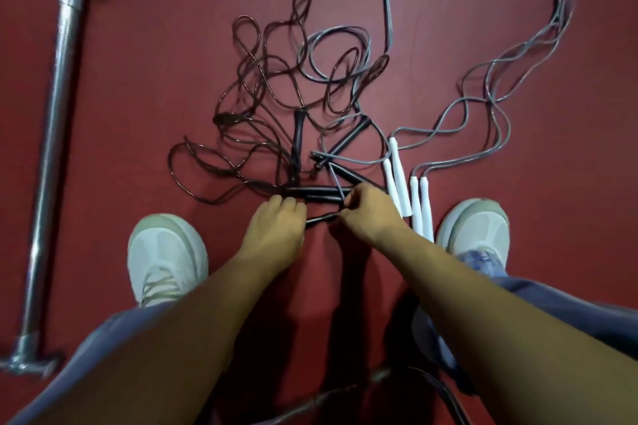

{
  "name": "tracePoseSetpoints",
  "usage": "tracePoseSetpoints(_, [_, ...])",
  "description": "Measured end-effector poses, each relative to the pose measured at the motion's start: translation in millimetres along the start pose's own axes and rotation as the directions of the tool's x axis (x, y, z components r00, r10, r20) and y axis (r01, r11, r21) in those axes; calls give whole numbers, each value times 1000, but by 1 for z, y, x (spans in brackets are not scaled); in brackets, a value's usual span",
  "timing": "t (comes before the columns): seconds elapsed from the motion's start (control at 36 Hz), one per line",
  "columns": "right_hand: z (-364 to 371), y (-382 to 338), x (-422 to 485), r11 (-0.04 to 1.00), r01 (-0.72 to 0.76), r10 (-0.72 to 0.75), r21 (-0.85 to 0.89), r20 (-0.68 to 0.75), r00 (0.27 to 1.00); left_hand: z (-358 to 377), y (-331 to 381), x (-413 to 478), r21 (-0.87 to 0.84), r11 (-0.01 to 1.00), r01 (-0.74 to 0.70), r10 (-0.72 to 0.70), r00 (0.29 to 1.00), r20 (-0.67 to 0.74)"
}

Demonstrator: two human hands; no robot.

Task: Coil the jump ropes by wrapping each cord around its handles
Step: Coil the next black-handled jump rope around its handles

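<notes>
L hand (278, 222) curled round black handle (319, 218); R hand (369, 212) pinches its other end. Spare black handles (317, 192) just beyond hands; white handles (402, 183) beside R hand; cords (276, 79) tangled farther out.

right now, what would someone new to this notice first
A tangle of dark and grey cords sprawls across the red floor at centre. Just below it, the left hand holds a black handle while the right hand pinches its tip. Four white handles lie side by side to the right, next to a white shoe.
</notes>
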State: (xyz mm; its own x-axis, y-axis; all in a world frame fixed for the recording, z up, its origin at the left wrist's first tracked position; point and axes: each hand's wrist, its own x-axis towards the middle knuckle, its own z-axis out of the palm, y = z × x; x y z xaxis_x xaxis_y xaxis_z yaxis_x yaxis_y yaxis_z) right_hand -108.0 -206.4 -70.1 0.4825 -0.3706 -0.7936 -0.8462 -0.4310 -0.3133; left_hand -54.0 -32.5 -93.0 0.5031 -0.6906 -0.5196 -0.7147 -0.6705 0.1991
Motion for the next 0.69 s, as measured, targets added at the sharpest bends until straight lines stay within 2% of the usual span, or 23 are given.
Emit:
tracePoseSetpoints(0.14, [0,-2,-3,993,116,-118,-36,-78,990,-16,6,1,-203,978,39,-42,999,-10])
tracePoseSetpoints(0.25, [1,-3,-1,987,142,-148,-77,-78,986,-29,10,10,-297,941,164,-169,986,9])
tracePoseSetpoints(0.39, [6,2,-1,989,132,-137,-69,-73,988,-26,5,15,-238,953,185,-174,983,66])
tracePoseSetpoints(0.47, [6,5,-1,992,89,-94,-94,-50,994,-23,0,18,-200,957,209,-202,978,53])
tracePoseSetpoints(0.58, [7,13,0,993,86,-89,-86,-37,995,-22,-4,15,-347,926,151,-154,988,18])
tracePoseSetpoints(0.69, [7,11,-4,992,125,-126,-35,-49,991,-37,-7,14,-466,839,279,-227,960,166])
